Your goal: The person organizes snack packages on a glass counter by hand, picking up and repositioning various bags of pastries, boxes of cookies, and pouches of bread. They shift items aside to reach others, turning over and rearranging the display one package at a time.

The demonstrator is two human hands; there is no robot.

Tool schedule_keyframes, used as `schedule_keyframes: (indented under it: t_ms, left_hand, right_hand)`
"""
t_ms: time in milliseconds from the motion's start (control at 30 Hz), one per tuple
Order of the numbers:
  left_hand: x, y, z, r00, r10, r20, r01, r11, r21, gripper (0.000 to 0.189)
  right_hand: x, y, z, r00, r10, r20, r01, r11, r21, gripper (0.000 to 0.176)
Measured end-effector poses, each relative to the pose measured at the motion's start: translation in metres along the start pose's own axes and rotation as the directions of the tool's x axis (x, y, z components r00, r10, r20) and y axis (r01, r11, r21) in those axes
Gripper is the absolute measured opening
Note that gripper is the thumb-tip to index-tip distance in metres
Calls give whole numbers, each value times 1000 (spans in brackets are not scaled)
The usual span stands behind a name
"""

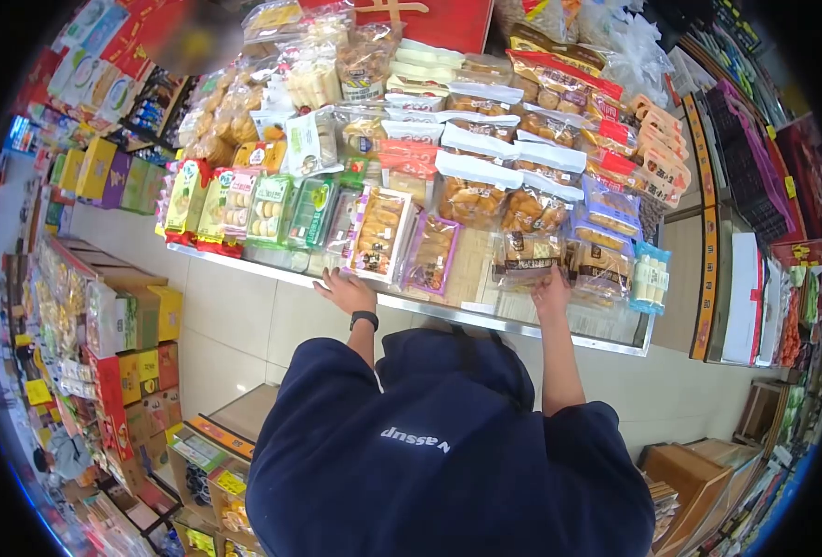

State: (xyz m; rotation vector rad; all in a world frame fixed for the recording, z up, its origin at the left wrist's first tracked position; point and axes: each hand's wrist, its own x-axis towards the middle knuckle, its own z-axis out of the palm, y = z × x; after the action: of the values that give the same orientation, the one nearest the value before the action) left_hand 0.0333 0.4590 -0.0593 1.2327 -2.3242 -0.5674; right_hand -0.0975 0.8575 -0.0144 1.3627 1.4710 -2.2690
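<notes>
My left hand [348, 291] lies on the metal front edge of the display table with its fingers spread. Just beyond it is a white-framed pack of brown pastries [380, 232], and to the right of that stands a purple-edged pack [431, 252]. My right hand [551, 295] has its fingers closed at the lower right corner of a brown-labelled bag of pastries [528, 252], in the front row. A similar brown-labelled bag [600, 269] lies right beside it. Fingertip detail on the right hand is small and partly hidden by the bag.
Rows of bagged bread [474, 183] and green-edged packs [267, 210] cover the table [485, 316]. A light blue pack [650, 277] sits at its right corner. Stacked cartons [146, 371] stand on the left; a wooden box [690, 487] is at lower right.
</notes>
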Motion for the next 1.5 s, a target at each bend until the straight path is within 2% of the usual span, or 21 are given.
schedule_keyframes:
  t_ms: [67, 167, 267, 367, 467, 567, 667, 767, 867, 967, 1033, 1133, 1200, 1267, 1333, 1433, 1500]
  left_hand:
    - [2, 11, -9, 999, -26, 23, 26, 999, -26, 37]
    - [2, 1, 1, 1000, -21, -18, 20, 998, -53, 34]
    - [3, 8, -6, 999, -47, 11, 48, 997, -54, 33]
    - [5, 6, -4, 999, -51, -15, 50, 998, -45, 31]
    - [5, -3, 6, 999, -26, -38, 25, 999, -32, 29]
    - [2, -4, 6, 999, -7, -32, 7, 1000, -14, 28]
    - [5, 1, 3, 999, 3, -32, -3, 1000, -2, 28]
    - [3, 0, 3, 999, 1, -47, -2, 1000, -16, 28]
    - [4, 1, 2, 999, 18, -43, -18, 1000, 4, 28]
    - [5, -4, 5, 999, -4, -42, 3, 1000, -15, 27]
    - [4, -2, 5, 999, -7, -48, 5, 1000, -25, 27]
    - [4, 4, 0, 999, -6, -48, 5, 1000, -20, 27]
    - [4, 3, 0, 999, -10, -37, 9, 1000, -24, 27]
    - [5, 1, 3, 999, -1, -39, 1, 1000, -4, 27]
    - [5, 4, -1, 999, -14, -32, 14, 1000, -9, 28]
    - [6, -3, 5, 999, -20, -45, 19, 1000, -16, 27]
    - [4, -4, 6, 1000, -18, -22, 18, 1000, -11, 27]
  right_hand:
    - [-9, -2, 10, 997, -43, -62, 42, 999, -26, 21]
    - [14, 9, 7, 993, -110, -44, 105, 988, -113, 37]
    - [-5, 11, 24, 973, -178, -143, 178, 984, -17, 36]
    - [2, 15, 13, 991, -98, -91, 104, 993, 54, 35]
    - [1, 9, -3, 987, 68, 146, -92, 982, 165, 36]
    - [-13, 4, 0, 974, 155, 166, -186, 963, 193, 32]
    - [-26, 3, 2, 971, 100, 217, -148, 964, 219, 37]
    - [-43, 0, 1, 956, 8, 293, -45, 992, 119, 36]
    - [-57, -2, 0, 933, -8, 361, 9, 1000, -1, 34]
    - [-72, -6, 21, 905, 43, 424, 11, 992, -123, 34]
    - [-68, -1, 42, 872, 108, 478, 27, 964, -266, 35]
    - [-68, 10, 86, 840, 233, 490, 38, 876, -481, 39]
    - [-56, 35, 114, 863, 235, 448, 105, 783, -613, 47]
    - [-41, 66, 136, 850, 203, 486, 240, 672, -701, 64]
    - [-37, 90, 153, 845, 103, 524, 433, 443, -785, 69]
    - [-18, 119, 165, 826, 25, 563, 537, 266, -800, 73]
    - [-13, 124, 165, 794, -74, 603, 602, 238, -762, 71]
